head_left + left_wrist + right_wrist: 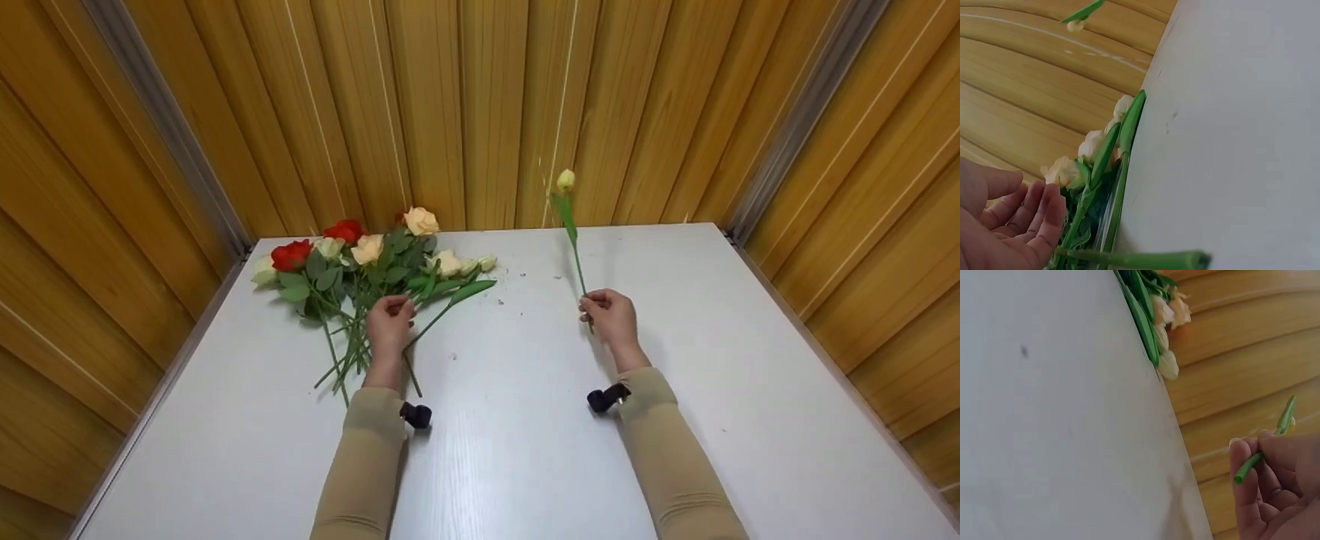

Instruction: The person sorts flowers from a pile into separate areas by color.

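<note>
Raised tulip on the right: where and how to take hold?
Probably the lower stem, below the leaf, from the right, as the right grip does. It's slim and bare there, rises steeply with open space around it, and sits well clear of the bloom.

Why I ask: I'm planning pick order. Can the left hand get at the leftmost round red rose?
Probably yes: the left hand is nearby and seems to hold nothing, and the leftmost round red rose looks uncovered on top, though oval green leaves crowd its near side.
</note>
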